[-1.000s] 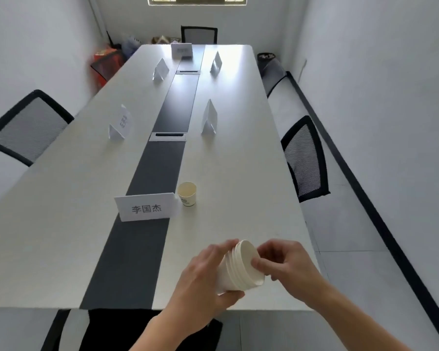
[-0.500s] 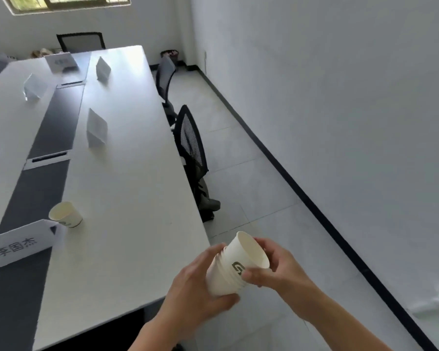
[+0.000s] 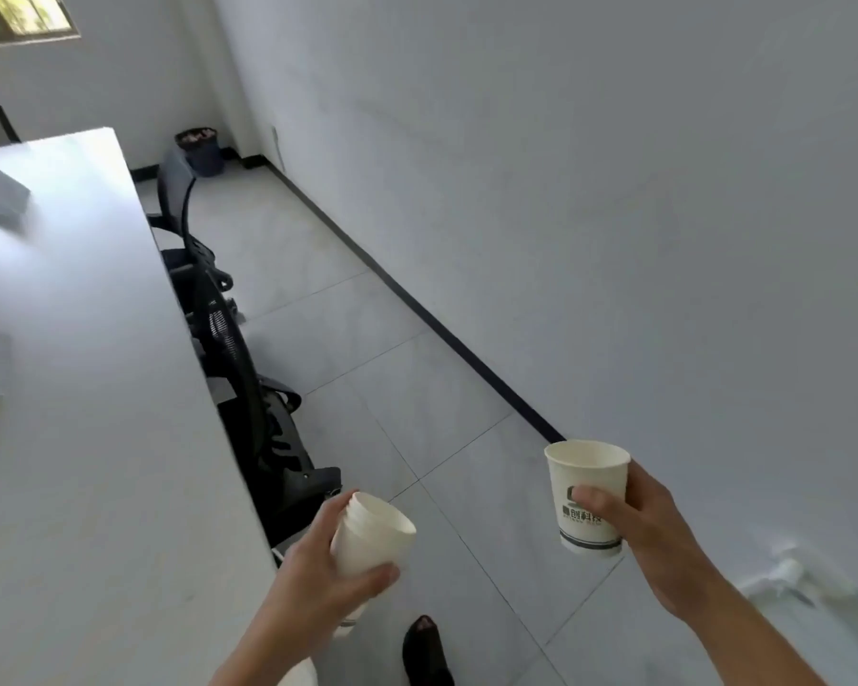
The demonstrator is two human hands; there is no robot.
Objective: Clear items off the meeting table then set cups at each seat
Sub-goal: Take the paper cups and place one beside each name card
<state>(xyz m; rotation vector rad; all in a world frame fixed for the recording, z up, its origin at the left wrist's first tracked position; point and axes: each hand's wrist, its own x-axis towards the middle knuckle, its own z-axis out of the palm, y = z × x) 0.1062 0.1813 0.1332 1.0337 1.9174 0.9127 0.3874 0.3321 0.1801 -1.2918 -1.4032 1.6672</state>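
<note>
White cup (image 3: 588, 492) with grey logo; white table (image 3: 95, 438)

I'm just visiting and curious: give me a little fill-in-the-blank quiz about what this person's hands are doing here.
The left hand grips a stack of cups, while the right hand holds just ____ printed cup. That printed cup's opening faces ____. The waste bin stands in the far ____ of the room.
Missing words: one; up; corner.

Two chairs (image 3: 241, 383) line the table's (image 3: 95, 462) right edge, a bin (image 3: 200, 152) behind them; the cup stack (image 3: 370, 539) hangs off that edge, the single cup (image 3: 589, 480) further right.
</note>
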